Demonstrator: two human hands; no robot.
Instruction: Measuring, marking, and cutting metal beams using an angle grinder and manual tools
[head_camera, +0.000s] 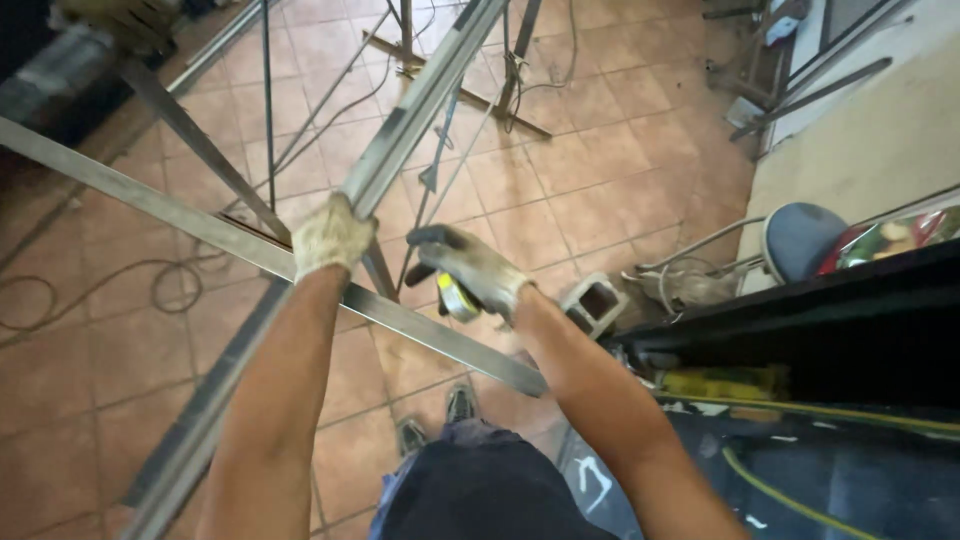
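I look down at my two gloved hands over a tiled floor. My left hand (332, 236) grips a long grey steel square tube (420, 105) that runs from the upper middle down to the lower left. A second steel bar (150, 205) crosses under it from the left edge to the lower middle. My right hand (468, 270), in a darker worn glove, holds a small yellow tape measure (456, 298) just right of where the two tubes cross.
More steel bars and thin rods (268, 100) lean across the terracotta tile floor (620, 180). Cables (100, 290) loop at left. A short piece of hollow section (594, 303) lies near a blue stool (800, 240). A dark bench (820, 330) stands at right.
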